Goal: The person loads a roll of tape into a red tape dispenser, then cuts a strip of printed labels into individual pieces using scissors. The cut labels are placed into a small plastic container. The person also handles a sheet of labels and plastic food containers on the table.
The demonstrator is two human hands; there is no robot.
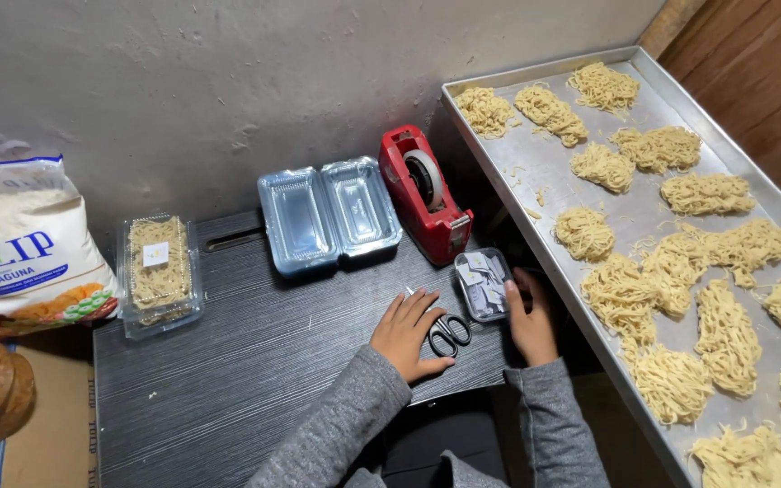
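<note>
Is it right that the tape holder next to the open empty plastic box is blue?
Not quite. In the head view the tape holder is red, not blue. It does stand next to the open empty plastic box on the dark table.

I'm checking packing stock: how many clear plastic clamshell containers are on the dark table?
2: a closed container filled with noodles at the left, an open empty container beside the red tape dispenser.

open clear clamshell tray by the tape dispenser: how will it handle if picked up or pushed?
The open clamshell tray looks like thin clear plastic, so probably very light and apt to skid on the dark table when pushed. Its two halves lie flat, joined at a hinge, so lifting one side will likely make it flop or fold. Empty, with thin walls, it would probably buckle under a firm pinch.
</note>
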